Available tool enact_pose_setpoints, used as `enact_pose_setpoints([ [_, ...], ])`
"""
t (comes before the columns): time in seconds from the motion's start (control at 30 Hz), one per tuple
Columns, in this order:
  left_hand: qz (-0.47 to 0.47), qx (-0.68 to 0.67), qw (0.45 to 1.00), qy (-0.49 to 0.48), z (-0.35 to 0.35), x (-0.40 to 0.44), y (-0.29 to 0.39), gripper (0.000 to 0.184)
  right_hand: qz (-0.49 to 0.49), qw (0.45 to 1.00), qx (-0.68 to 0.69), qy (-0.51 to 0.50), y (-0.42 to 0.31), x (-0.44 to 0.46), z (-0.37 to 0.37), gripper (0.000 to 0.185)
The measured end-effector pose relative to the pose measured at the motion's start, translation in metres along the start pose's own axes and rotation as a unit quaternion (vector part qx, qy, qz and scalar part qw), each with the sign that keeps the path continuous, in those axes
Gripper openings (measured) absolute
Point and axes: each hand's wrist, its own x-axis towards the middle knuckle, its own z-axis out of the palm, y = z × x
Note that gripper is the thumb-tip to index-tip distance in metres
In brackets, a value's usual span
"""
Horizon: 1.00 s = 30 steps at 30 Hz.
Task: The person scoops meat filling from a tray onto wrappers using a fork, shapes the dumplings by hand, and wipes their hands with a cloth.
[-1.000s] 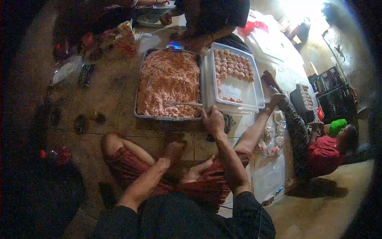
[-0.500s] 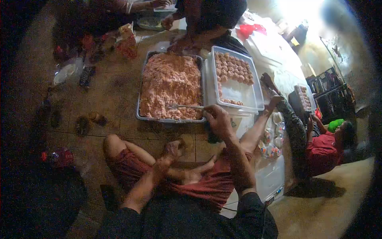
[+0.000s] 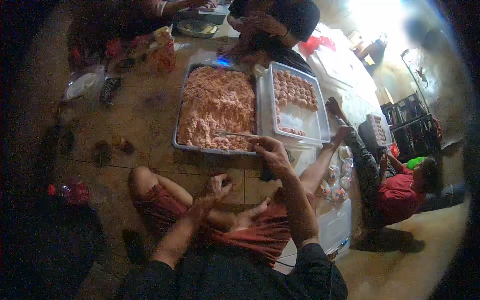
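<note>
A large tray [image 3: 175, 131] full of pinkish minced mixture [image 3: 217, 107] lies on the floor in front of me. My right hand [image 3: 270, 151], at the tray's near right corner, is closed on the handle of a fork [image 3: 230, 134], whose head rests in the mixture. Over my lower legs is my left hand [image 3: 218, 186], away from the tray, fingers bent and partly apart, with nothing visible in them. Right of the tray stands a clear plastic box [image 3: 300, 117] with rows of round balls [image 3: 295, 90].
A person [image 3: 280, 25] sits beyond the tray, hands near each other. Another person in red [image 3: 397, 197] sits at the right beside a box of balls [image 3: 378, 131]. Packaged items [image 3: 337, 177] and a white lid [image 3: 336, 225] lie on the right. A red bottle [image 3: 75, 192] is at left.
My right hand has stayed on the fork, its wrist now more bent. My left hand's fingers have spread a little. The person beyond the tray has drawn their hands back from its far edge.
</note>
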Motion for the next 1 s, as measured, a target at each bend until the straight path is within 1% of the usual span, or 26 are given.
enact_pose_setpoints([
  [0.03,-0.006,0.01,1.0,0.021,0.003,0.001,0.0,0.049,0.001,1.0,-0.001,0.002,0.004,-0.001,-0.002,0.028],
  [0.07,-0.013,0.019,0.999,0.043,0.003,0.003,0.006,0.047,-0.021,0.998,-0.055,0.003,0.007,0.0,-0.005,0.031],
  [0.1,0.002,-0.02,1.0,0.006,0.001,0.01,-0.004,0.045,-0.043,0.993,-0.108,0.002,0.011,0.0,-0.007,0.036],
  [0.13,0.016,-0.059,0.998,-0.03,0.004,0.012,-0.015,0.043,-0.042,0.993,-0.108,0.0,0.014,-0.002,-0.008,0.036],
  [0.17,0.014,-0.059,0.998,-0.03,-0.006,0.016,0.005,0.043,-0.109,0.963,-0.24,0.054,0.019,-0.005,-0.008,0.043],
  [0.2,0.017,-0.043,0.999,-0.028,-0.026,0.022,0.046,0.037,-0.175,0.909,-0.365,0.106,0.023,-0.008,-0.008,0.051],
  [0.23,0.022,-0.026,0.999,-0.026,-0.043,0.03,0.079,0.03,-0.175,0.909,-0.364,0.105,0.027,-0.01,-0.007,0.051],
  [0.27,0.021,-0.025,0.999,-0.025,-0.05,0.033,0.091,0.03,-0.136,0.889,-0.426,0.102,0.031,-0.011,-0.007,0.054],
  [0.33,-0.07,-0.143,0.986,-0.041,-0.061,0.037,0.11,0.018,-0.094,0.864,-0.485,0.099,0.071,-0.016,-0.014,0.057],
  [0.37,-0.041,-0.205,0.978,-0.012,-0.07,0.039,0.137,0.014,-0.17,0.793,-0.579,0.083,0.126,-0.015,-0.03,0.057],
  [0.4,-0.041,-0.204,0.978,-0.014,-0.069,0.035,0.13,0.014,-0.242,0.707,-0.661,0.067,0.155,-0.019,-0.038,0.056],
  [0.43,-0.054,-0.226,0.973,-0.012,-0.065,0.033,0.115,0.015,-0.057,0.743,-0.662,0.08,0.103,-0.032,-0.004,0.045],
  [0.47,-0.064,-0.248,0.967,-0.008,-0.063,0.037,0.107,0.016,-0.001,0.754,-0.651,0.086,0.09,-0.039,-0.001,0.04],
  [0.5,-0.06,-0.238,0.969,-0.002,-0.073,0.037,0.128,0.019,0.019,0.764,-0.639,0.085,0.1,-0.047,-0.009,0.035],
  [0.53,-0.062,-0.239,0.969,-0.004,-0.076,0.033,0.123,0.019,0.028,0.779,-0.621,0.089,0.104,-0.053,-0.018,0.03],
  [0.6,-0.204,-0.198,0.958,-0.044,-0.083,0.038,0.112,0.021,0.02,0.814,-0.571,0.105,0.112,-0.056,-0.033,0.021],
  [0.63,-0.203,-0.199,0.958,-0.043,-0.085,0.041,0.125,0.021,0.015,0.837,-0.536,0.11,0.106,-0.054,-0.033,0.019],
  [0.7,-0.333,-0.214,0.918,0.035,-0.098,0.039,0.183,0.024,0.011,0.879,-0.465,0.105,0.069,-0.051,-0.026,0.013],
  [0.73,-0.363,-0.215,0.905,0.054,-0.1,0.038,0.184,0.025,0.006,0.915,-0.391,0.103,0.052,-0.048,-0.022,0.012],
  [0.77,-0.391,-0.216,0.891,0.075,-0.102,0.037,0.186,0.026,0.003,0.915,-0.389,0.104,0.027,-0.043,-0.017,0.012],
  [0.83,-0.247,-0.404,0.881,-0.014,-0.087,0.025,0.136,0.039,-0.051,0.916,-0.395,0.051,-0.014,-0.029,-0.008,0.016],
  [0.87,-0.246,-0.404,0.881,-0.013,-0.073,0.022,0.09,0.039,-0.053,0.916,-0.395,0.051,-0.01,-0.015,-0.007,0.016],
  [0.9,-0.319,-0.32,0.89,-0.061,-0.057,0.02,0.037,0.043,-0.126,0.904,-0.403,0.072,0.003,0.002,-0.006,0.016],
  [0.93,-0.388,-0.232,0.885,-0.108,-0.048,0.013,0.011,0.048,-0.198,0.886,-0.409,0.091,0.018,0.018,-0.005,0.015],
  [0.97,-0.346,-0.352,0.863,-0.106,-0.046,0.007,0.016,0.056,-0.201,0.885,-0.409,0.09,0.035,0.035,-0.006,0.015],
  [1.0,-0.309,-0.47,0.819,-0.112,-0.044,0.001,0.022,0.064,-0.282,0.876,-0.38,0.097,0.054,0.053,-0.007,0.013],
])
